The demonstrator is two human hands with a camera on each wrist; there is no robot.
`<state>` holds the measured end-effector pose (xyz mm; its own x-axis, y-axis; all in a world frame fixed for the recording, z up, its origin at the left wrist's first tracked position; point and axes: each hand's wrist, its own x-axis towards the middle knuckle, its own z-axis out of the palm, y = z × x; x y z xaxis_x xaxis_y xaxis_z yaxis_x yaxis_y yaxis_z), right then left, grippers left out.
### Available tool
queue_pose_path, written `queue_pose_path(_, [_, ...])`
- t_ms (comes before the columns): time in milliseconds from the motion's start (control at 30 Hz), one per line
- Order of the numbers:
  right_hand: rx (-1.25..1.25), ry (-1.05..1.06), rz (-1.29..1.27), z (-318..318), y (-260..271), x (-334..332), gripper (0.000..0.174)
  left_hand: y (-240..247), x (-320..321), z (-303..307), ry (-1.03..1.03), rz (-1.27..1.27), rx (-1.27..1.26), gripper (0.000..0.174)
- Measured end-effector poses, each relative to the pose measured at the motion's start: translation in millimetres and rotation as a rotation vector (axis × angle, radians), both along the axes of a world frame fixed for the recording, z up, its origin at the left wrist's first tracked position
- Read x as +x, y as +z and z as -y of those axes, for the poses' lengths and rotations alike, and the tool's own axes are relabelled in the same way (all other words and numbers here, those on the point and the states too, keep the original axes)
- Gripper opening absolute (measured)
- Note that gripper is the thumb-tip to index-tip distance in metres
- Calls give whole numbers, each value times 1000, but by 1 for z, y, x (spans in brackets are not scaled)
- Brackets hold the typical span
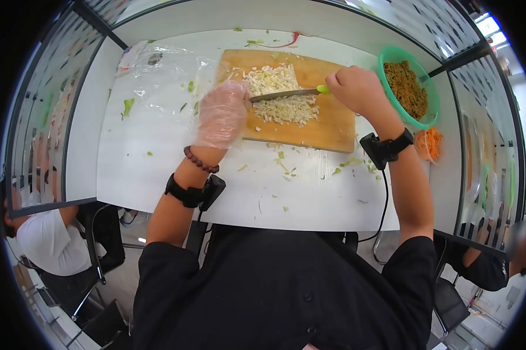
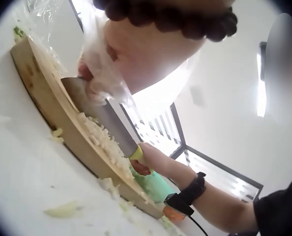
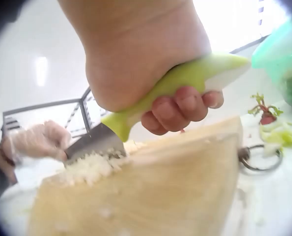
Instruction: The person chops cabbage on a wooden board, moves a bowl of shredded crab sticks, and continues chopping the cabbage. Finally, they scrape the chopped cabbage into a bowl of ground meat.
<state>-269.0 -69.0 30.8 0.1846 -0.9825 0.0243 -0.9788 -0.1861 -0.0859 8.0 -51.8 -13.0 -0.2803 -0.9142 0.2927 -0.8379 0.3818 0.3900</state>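
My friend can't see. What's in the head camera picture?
A right hand grips a green-handled knife, its blade across pale chopped vegetable on a wooden cutting board. The gloved left hand rests on the blade's tip. A green bowl stands beside the board.

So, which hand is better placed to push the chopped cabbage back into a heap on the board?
Probably the left. The gloved left hand only presses on the tip of the knife, right beside the chopped cabbage, so it can let go easily. The right hand grips the green handle.
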Motion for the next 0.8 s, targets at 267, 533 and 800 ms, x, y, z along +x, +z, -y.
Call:
queue_pose_path(267, [25,3,27,9,-31,-5,47,-5,6,6,-34,-34,24,2])
queue_pose_path(533, [-19,49,-72,5,12,5,47,8,11,2,-15,-41,68,7])
queue_pose_path(800, [-52,68,49,19,-28,-1,48,3,1,10,11,39,12,7])
